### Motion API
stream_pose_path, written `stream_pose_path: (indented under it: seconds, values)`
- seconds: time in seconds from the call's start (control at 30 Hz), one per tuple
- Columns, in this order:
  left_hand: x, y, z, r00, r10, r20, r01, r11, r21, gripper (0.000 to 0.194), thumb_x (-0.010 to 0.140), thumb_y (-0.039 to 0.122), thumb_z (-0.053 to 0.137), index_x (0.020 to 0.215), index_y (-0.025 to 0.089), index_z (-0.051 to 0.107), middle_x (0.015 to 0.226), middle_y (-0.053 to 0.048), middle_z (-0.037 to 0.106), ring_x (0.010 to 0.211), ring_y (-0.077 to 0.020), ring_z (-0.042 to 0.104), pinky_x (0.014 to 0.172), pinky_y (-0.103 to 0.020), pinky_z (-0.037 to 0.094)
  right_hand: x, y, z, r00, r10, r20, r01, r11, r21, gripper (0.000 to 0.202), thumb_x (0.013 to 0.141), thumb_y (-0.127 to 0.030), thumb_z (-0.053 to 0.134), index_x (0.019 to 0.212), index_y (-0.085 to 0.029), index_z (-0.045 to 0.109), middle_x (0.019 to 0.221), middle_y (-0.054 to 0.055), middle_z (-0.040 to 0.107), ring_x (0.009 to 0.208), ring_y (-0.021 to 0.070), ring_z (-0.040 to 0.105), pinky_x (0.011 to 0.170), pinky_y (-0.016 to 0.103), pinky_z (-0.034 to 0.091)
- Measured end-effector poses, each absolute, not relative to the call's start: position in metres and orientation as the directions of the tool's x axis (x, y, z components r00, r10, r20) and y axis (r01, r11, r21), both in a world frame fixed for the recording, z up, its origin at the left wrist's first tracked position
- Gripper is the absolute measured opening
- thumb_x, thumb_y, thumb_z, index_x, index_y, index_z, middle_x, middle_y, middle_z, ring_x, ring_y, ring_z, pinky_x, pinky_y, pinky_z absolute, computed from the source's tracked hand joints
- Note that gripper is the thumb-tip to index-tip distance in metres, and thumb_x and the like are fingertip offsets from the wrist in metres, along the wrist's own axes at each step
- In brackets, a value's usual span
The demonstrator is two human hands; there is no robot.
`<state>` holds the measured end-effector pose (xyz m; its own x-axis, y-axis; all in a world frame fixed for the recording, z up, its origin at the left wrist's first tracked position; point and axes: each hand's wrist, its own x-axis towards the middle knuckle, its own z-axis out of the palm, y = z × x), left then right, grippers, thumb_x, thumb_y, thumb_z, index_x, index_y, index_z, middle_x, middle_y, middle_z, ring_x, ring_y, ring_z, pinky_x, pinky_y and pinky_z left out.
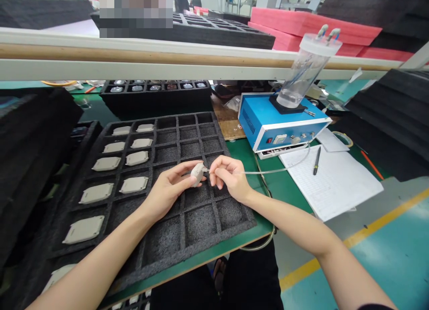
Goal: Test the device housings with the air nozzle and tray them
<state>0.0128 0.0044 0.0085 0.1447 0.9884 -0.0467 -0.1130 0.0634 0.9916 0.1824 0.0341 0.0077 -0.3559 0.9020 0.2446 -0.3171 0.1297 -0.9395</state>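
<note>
Foam tray (201, 225) covers the bench's left half, beige parts (97, 193) filling its two left columns, other cells bare. Left hand (167, 189) pinches one small part (197, 173) between thumb and fingers, held just above the tray's middle cells. Right hand (229, 176) pinches the tip of a thin clear tube (278, 170), tip touching the part's right side. Tube runs right toward the blue box (278, 124) with a clear cylinder (306, 70) on top, near the bench's back edge. Paper sheet (331, 180) and pen (317, 160) lie at the right edge. Doing it well, likely: steady the part, keep the tip square and fully seated, leave slack, don't kink the tube.
</note>
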Motion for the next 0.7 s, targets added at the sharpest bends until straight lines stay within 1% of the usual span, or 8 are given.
stream_pose_path:
  seconds: [0.3, 0.53, 0.7]
  values:
    - [0.0141, 0.0040, 0.0100, 0.134, 0.990, -0.046, -0.098, 0.059, 0.993, 0.038, 0.070, 0.028, 0.071, 0.106, 0.021, 0.066, 0.104, -0.006, 0.067, 0.091, -0.0195, 0.060, 0.078, -0.031, 0.052, 0.1818, 0.0349, 0.0061, -0.361, 0.895, 0.262, -0.337, 0.137, -0.931, 0.006, 0.070, -0.018, 0.049, 0.065, -0.015, 0.054, 0.047, -0.004, 0.055, 0.034, 0.0052, 0.040, 0.036, 0.018, 0.030]
    - [0.0136, 0.0037, 0.0097, 0.142, 0.988, -0.053, -0.112, 0.070, 0.991, 0.037, 0.070, 0.027, 0.071, 0.106, 0.021, 0.065, 0.102, -0.006, 0.067, 0.087, -0.0180, 0.061, 0.078, -0.030, 0.052, 0.1818, 0.0341, 0.0084, -0.360, 0.904, 0.228, -0.310, 0.114, -0.944, 0.007, 0.068, -0.020, 0.050, 0.064, -0.016, 0.054, 0.047, -0.004, 0.056, 0.034, 0.0051, 0.041, 0.037, 0.018, 0.031]
    - [0.0145, 0.0033, 0.0094, 0.149, 0.988, -0.039, -0.126, 0.058, 0.990, 0.036, 0.070, 0.026, 0.070, 0.106, 0.020, 0.065, 0.101, -0.006, 0.067, 0.088, -0.0188, 0.062, 0.078, -0.031, 0.052, 0.1823, 0.0342, 0.0078, -0.355, 0.905, 0.233, -0.306, 0.123, -0.944, 0.007, 0.068, -0.020, 0.050, 0.065, -0.016, 0.054, 0.046, -0.005, 0.056, 0.034, 0.0054, 0.041, 0.037, 0.018, 0.031]
